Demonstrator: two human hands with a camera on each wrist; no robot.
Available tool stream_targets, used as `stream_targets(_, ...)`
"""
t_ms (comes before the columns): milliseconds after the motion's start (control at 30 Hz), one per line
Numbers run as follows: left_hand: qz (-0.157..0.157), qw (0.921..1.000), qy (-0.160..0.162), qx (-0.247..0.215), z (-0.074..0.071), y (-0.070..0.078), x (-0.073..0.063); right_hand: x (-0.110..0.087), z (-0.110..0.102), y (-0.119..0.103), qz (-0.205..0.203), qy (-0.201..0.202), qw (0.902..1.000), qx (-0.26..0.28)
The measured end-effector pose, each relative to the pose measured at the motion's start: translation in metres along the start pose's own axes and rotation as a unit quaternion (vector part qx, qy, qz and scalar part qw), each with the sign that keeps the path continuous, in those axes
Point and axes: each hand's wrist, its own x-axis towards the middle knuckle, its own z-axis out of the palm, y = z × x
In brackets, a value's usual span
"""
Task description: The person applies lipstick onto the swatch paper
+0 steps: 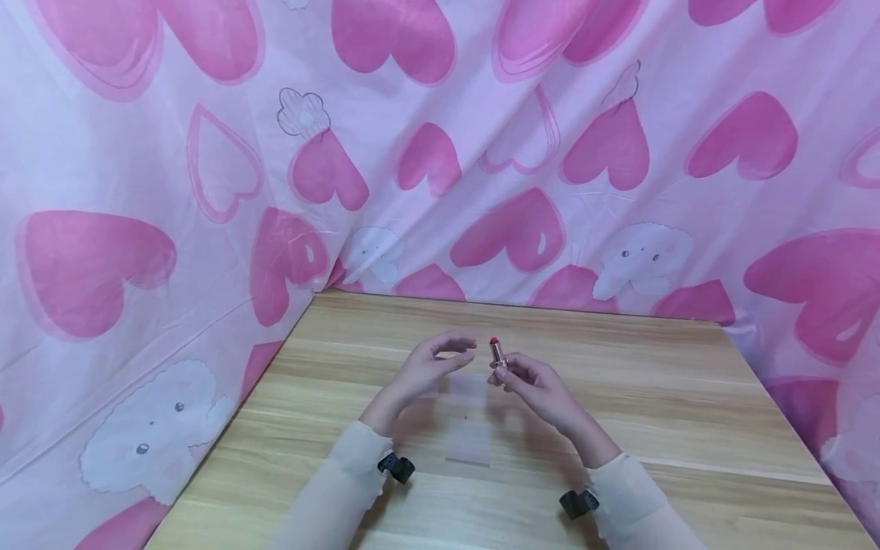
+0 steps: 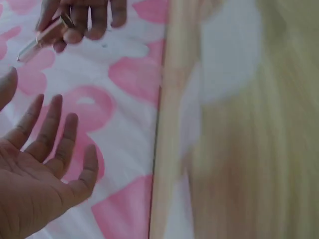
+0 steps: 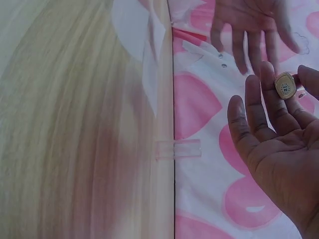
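Observation:
My right hand (image 1: pixel 543 386) pinches a lipstick (image 1: pixel 496 353) by its base between thumb and fingers. The red tip points up, above a shiny metallic tube. In the right wrist view the lipstick's gold base (image 3: pixel 285 85) faces the camera, with a small label on it. My left hand (image 1: pixel 433 367) is just left of the lipstick, apart from it, with fingers spread and nothing held; the left wrist view shows its palm (image 2: pixel 35 194). Below both hands a pale, thin sheet (image 1: pixel 469 439) lies on the table, with a small reddish mark on it.
The wooden table (image 1: pixel 687 428) has a pink and white heart-print curtain (image 1: pixel 509 229) behind it and along its sides. A small clear, pink-tinted piece (image 3: pixel 179 148) shows in the right wrist view near the table's far edge. A black camera sits on each wrist.

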Motion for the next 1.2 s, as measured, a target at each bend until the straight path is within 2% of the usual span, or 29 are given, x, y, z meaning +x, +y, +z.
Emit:
stream_targets(200,-0.056,0.9959,0.03,0.065,-0.023,-0.02,-0.014,0.002,0.001,0.005,0.007,0.005,0.9996,-0.028)
stream_targets(300,-0.085,0.9914,0.018,0.098,-0.038,-0.027,-0.021,0.003,0.002,0.007,0.005,0.014,0.999,-0.043)
stream_targets(400,-0.086,0.984,0.007,0.156,-0.05,-0.035,-0.026,0.005,0.003,0.007,0.001,0.02,0.9979,-0.061)
stream_targets(467,-0.081,0.971,0.0,0.225,-0.057,-0.04,-0.027,0.006,0.005,0.007,-0.002,0.019,0.9969,-0.076)
stream_targets(567,-0.086,0.9418,-0.015,0.325,-0.062,-0.046,-0.031,0.009,0.006,0.006,-0.011,0.017,0.9938,-0.109)
stream_targets(633,-0.1,0.9272,-0.032,0.36,-0.065,-0.048,-0.034,0.011,0.007,0.006,-0.018,0.018,0.9907,-0.133)
stream_targets(733,-0.117,0.9153,-0.05,0.382,-0.065,-0.048,-0.037,0.015,0.009,0.005,-0.022,0.019,0.9847,-0.172)
stream_targets(833,-0.131,0.9091,-0.054,0.392,-0.065,-0.049,-0.039,0.019,0.012,0.005,-0.02,0.01,0.9792,-0.202)
stream_targets(1033,-0.163,0.9019,-0.053,0.396,-0.064,-0.05,-0.041,0.031,0.02,0.006,-0.017,-0.011,0.9714,-0.237)
stream_targets(1200,-0.172,0.8968,-0.056,0.404,-0.063,-0.05,-0.041,0.042,0.028,0.005,-0.02,-0.012,0.959,-0.282)
